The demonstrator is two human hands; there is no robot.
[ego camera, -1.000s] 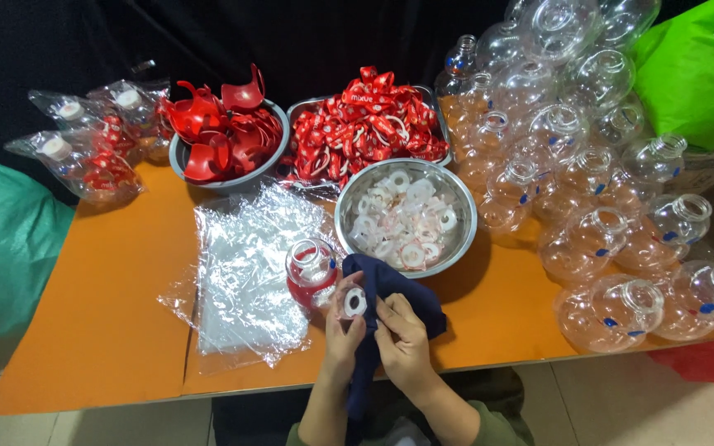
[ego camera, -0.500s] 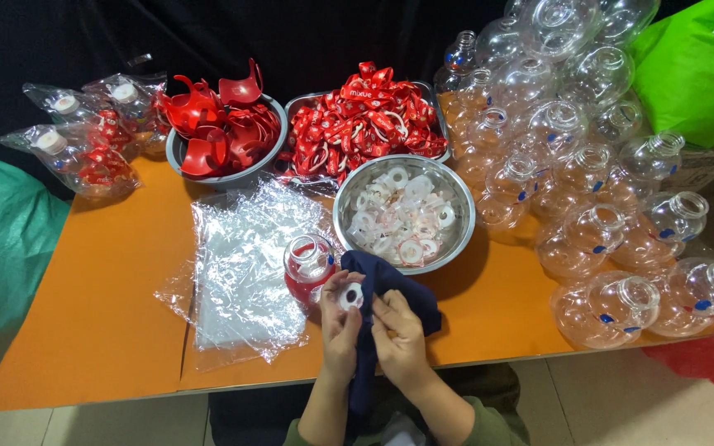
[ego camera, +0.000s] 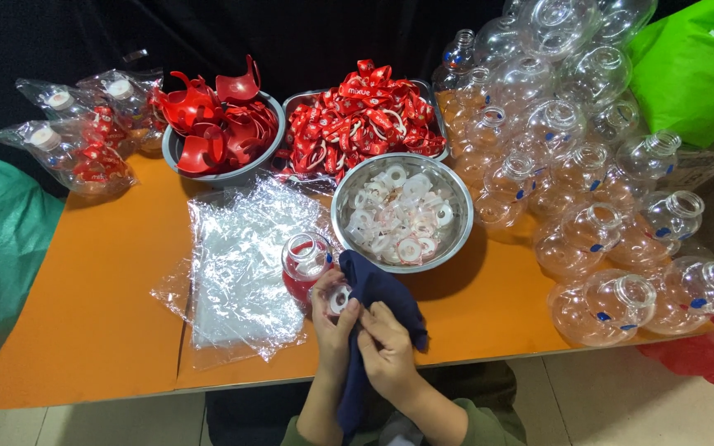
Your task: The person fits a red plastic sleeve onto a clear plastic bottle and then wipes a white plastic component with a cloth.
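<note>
Head camera is looking down on an orange table crowded with work. Clear round plastic bottles are piling up across the right side, and a stack of clear plastic bags is lying left of centre. A steel bowl of white rings is sitting in the middle, behind the hands. A dark blue cloth is draping over the near edge. The right hand is closing on that cloth. The left hand is pinching a white ring between thumb and fingers, just beside a bottle with red inside.
</note>
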